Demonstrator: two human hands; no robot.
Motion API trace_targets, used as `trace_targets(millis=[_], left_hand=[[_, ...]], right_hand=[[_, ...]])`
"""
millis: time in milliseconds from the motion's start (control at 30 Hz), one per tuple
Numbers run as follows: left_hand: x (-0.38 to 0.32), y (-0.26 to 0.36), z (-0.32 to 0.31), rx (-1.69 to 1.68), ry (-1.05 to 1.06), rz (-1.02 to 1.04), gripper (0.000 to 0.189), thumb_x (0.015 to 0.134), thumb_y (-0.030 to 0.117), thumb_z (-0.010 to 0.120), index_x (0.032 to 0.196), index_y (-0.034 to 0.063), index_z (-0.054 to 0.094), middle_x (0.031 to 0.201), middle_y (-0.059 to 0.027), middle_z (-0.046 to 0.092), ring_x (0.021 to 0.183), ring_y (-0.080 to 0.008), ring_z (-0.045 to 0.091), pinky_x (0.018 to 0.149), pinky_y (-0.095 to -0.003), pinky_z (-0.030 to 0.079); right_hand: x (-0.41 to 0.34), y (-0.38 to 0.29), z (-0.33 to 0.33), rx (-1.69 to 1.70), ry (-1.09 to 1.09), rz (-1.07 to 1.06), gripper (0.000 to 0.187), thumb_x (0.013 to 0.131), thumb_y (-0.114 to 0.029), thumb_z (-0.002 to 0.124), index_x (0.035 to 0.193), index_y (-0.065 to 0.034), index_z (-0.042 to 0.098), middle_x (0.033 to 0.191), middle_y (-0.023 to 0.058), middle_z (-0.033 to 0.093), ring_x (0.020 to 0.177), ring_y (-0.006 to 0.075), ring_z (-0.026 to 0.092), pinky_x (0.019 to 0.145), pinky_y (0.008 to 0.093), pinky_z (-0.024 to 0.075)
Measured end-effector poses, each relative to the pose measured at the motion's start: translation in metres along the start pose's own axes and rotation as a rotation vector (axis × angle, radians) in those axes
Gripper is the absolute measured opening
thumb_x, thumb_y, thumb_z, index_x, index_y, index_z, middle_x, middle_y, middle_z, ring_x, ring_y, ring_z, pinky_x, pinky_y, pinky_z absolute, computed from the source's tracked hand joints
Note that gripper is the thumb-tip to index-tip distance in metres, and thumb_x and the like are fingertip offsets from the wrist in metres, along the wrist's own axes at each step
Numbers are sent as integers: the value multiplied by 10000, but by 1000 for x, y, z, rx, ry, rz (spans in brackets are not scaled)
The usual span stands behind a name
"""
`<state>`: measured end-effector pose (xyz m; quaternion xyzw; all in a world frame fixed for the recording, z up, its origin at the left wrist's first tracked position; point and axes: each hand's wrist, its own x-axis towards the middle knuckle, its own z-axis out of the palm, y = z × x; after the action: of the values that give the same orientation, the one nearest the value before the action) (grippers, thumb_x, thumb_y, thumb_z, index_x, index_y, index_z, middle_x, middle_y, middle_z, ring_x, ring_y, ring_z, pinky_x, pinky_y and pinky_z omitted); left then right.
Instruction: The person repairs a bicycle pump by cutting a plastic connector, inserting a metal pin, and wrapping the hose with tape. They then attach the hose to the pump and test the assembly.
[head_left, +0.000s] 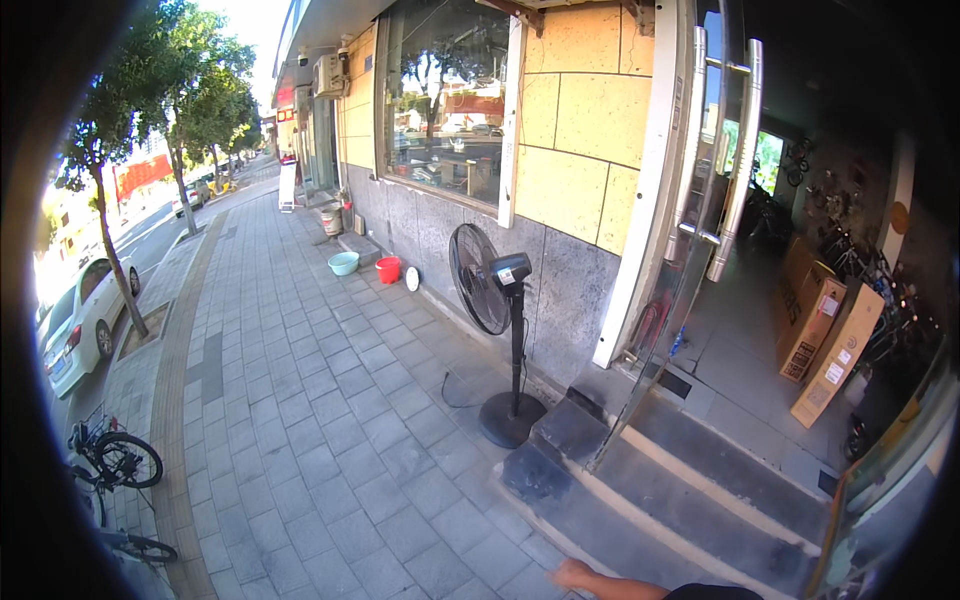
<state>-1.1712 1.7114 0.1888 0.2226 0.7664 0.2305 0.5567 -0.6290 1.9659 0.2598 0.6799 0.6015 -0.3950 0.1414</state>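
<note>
My right hand (574, 575) shows low at the bottom edge, with the forearm reaching in from the right out of a dark sleeve. It hangs over the paving beside the lowest entrance step (592, 517); its fingers are blurred, and nothing can be made out in it. My left hand is out of view. Before me a black pedestal fan (480, 279) stands on the sidewalk by the wall, its round base (513, 420) close to the steps, a cord lying on the paving. An open glass door (660, 330) with long metal handles (736, 161) rises above the steps.
Inside the doorway lean large cardboard boxes (840, 352), with bicycles behind. Along the wall are a red basin (388, 270), a light-green basin (343, 263) and a bucket (331, 221). Bicycles (127, 459), a tree (112, 247) and a white car (86, 319) line the left side.
</note>
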Motion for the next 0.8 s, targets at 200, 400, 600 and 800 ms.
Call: trace_targets(millis=[200, 400, 600, 800], left_hand=[[92, 61, -106, 33, 49, -58, 385, 1123, 318, 554, 1394, 60, 645, 1106, -126, 791, 850, -236, 776, 634, -399, 607], [234, 189, -213, 144, -38, 135, 391, 1120, 318, 556, 1396, 52, 636, 1117, -127, 789, 890, -243, 777, 655, -396, 611], [365, 356, -274, -321, -74, 179, 446, 1072, 361, 618, 1387, 45, 644, 1186, -138, 776, 946, -254, 773, 684, -371, 603], [402, 574, -209, -55, -149, 200, 337, 1043, 316, 669, 1109, 2, 773, 1048, -143, 806, 845, -245, 789, 692, -397, 621]], right_hand=[[18, -190, -83, 237, 258, 69, 802, 890, -770, 655, 1200, -43, 791, 1251, 226, 776, 1166, 415, 731, 1012, 486, 564], [66, -133, 42, 162, -18, 39, 654, 1005, -645, 582, 1215, -68, 805, 1215, 206, 787, 1158, 383, 736, 1021, 471, 568], [101, -270, -17, 362, -21, 61, 622, 1014, -624, 570, 1160, -69, 810, 1125, 191, 791, 1053, 362, 747, 944, 477, 582], [172, -334, -62, 479, -3, 146, 597, 1023, -603, 557, 1105, -71, 816, 1035, 176, 795, 949, 341, 758, 867, 482, 596]])
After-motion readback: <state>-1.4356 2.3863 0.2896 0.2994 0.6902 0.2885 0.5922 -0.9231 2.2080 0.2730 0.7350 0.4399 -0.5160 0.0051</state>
